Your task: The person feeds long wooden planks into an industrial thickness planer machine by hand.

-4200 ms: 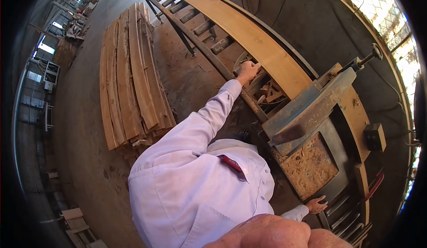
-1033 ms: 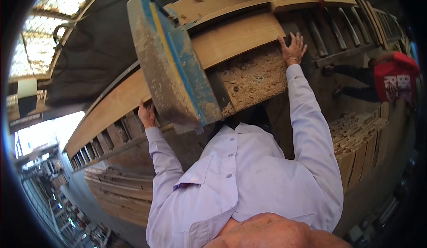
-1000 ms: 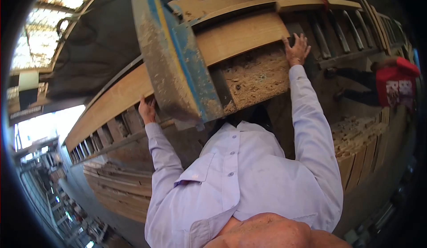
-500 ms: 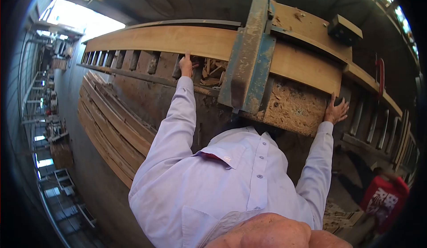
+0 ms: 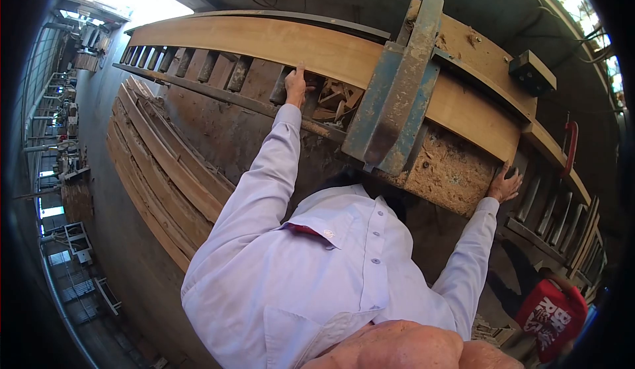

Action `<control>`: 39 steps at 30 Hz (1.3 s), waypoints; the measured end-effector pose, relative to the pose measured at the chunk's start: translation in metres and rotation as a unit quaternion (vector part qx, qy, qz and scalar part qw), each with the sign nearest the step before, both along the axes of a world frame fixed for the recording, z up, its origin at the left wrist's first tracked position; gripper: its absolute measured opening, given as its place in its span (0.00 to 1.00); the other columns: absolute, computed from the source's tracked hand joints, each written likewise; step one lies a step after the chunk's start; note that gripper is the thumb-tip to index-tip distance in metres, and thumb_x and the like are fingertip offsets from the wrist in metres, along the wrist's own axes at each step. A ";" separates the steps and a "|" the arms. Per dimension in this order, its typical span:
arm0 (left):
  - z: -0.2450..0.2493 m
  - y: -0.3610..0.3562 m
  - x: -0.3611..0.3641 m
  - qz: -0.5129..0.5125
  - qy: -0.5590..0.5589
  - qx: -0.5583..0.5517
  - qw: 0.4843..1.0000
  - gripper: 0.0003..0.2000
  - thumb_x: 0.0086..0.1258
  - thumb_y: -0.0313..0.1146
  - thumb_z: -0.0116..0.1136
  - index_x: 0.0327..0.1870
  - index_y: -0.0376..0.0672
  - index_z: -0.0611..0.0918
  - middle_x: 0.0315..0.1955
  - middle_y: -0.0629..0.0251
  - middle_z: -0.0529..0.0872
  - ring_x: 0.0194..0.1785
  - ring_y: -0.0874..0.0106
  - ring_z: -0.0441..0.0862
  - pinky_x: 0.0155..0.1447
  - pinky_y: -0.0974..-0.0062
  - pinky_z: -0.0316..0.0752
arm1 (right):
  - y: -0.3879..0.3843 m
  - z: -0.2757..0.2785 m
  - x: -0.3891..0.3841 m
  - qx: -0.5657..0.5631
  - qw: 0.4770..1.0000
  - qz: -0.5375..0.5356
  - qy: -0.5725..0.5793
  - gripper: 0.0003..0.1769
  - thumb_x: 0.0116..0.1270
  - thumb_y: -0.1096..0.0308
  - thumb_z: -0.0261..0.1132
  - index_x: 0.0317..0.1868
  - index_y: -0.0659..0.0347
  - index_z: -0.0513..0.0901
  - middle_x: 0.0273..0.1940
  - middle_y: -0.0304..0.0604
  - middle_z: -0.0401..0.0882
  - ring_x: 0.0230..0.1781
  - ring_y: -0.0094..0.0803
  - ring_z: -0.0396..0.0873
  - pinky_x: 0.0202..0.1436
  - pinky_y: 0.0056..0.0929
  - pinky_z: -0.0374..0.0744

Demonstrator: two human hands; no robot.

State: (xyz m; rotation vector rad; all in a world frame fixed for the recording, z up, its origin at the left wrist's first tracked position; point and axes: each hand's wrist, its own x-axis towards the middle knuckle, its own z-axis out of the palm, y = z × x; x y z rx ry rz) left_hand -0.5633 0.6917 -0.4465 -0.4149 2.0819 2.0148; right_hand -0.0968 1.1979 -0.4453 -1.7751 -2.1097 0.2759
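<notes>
A long wooden board (image 5: 258, 40) lies along the machine bed and passes under a blue, dust-covered machine head (image 5: 397, 98). My left hand (image 5: 297, 87) touches the board's near edge, left of the head, with its fingers apart. At the board's right end, my right hand (image 5: 506, 184) rests against the near corner, fingers spread. Sawdust covers the wooden table (image 5: 450, 168) between the head and my right hand. Behind the board runs a guide rail (image 5: 483, 81).
Metal rollers (image 5: 206, 67) line the left bed, and more rollers (image 5: 546, 211) stand at the right. Stacked boards (image 5: 162, 170) lie on the floor at left. A red clamp (image 5: 571, 147) is on the right rail. A person in a red shirt (image 5: 552, 316) is at lower right.
The camera view has shifted, so the machine appears farther right and slightly tilted. Both hands keep about the same places at the board.
</notes>
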 end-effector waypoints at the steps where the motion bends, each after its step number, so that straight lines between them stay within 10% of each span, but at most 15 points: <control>1: 0.000 0.000 -0.001 -0.010 0.005 -0.002 1.000 0.24 0.74 0.54 0.55 0.41 0.35 0.79 0.30 0.61 0.83 0.25 0.69 0.83 0.22 0.72 0.81 | 0.000 0.000 -0.002 0.001 1.000 -0.001 0.000 0.49 0.64 0.20 0.44 0.73 0.48 0.67 0.79 0.42 0.52 0.81 0.37 0.44 0.80 0.52 0.38; 10: -0.005 -0.003 -0.004 -0.020 -0.014 0.023 0.999 0.25 0.72 0.54 0.56 0.45 0.35 0.80 0.35 0.58 0.86 0.33 0.65 0.86 0.32 0.62 0.86 | 0.016 -0.014 0.011 0.061 0.996 0.040 0.054 0.44 0.67 0.31 0.55 0.63 0.66 0.76 0.68 0.56 0.69 0.70 0.48 0.66 0.74 0.42 0.61; 12: -0.014 -0.006 -0.008 -0.030 -0.006 0.022 0.999 0.23 0.73 0.53 0.55 0.44 0.35 0.80 0.34 0.60 0.85 0.32 0.66 0.85 0.33 0.63 0.85 | -0.008 0.005 -0.003 -0.021 0.923 0.040 0.383 0.34 0.73 0.44 0.59 0.61 0.70 0.77 0.57 0.53 0.80 0.60 0.40 0.76 0.66 0.32 0.71; 17: -0.008 -0.004 -0.005 -0.023 -0.019 0.014 0.999 0.26 0.73 0.53 0.56 0.50 0.33 0.78 0.39 0.56 0.84 0.37 0.61 0.86 0.36 0.58 0.86 | -0.088 0.018 -0.035 -0.207 0.754 -0.065 0.620 0.25 0.75 0.57 0.60 0.62 0.66 0.71 0.57 0.49 0.76 0.57 0.40 0.76 0.56 0.36 0.79; 23: -0.005 -0.003 -0.003 -0.022 -0.021 0.001 1.000 0.28 0.71 0.57 0.58 0.50 0.33 0.78 0.40 0.54 0.84 0.39 0.58 0.85 0.39 0.59 0.87 | -0.101 0.002 -0.090 -0.481 0.617 -0.022 0.623 0.33 0.70 0.55 0.66 0.65 0.70 0.65 0.64 0.62 0.66 0.63 0.52 0.73 0.60 0.47 0.81; 39: 0.003 0.006 0.004 -0.024 -0.032 -0.013 0.999 0.26 0.73 0.57 0.53 0.51 0.38 0.78 0.37 0.58 0.86 0.37 0.62 0.85 0.37 0.61 0.84 | -0.130 0.001 -0.015 -0.396 0.648 -0.077 0.646 0.16 0.69 0.63 0.67 0.50 0.62 0.75 0.51 0.45 0.77 0.50 0.39 0.79 0.53 0.47 0.84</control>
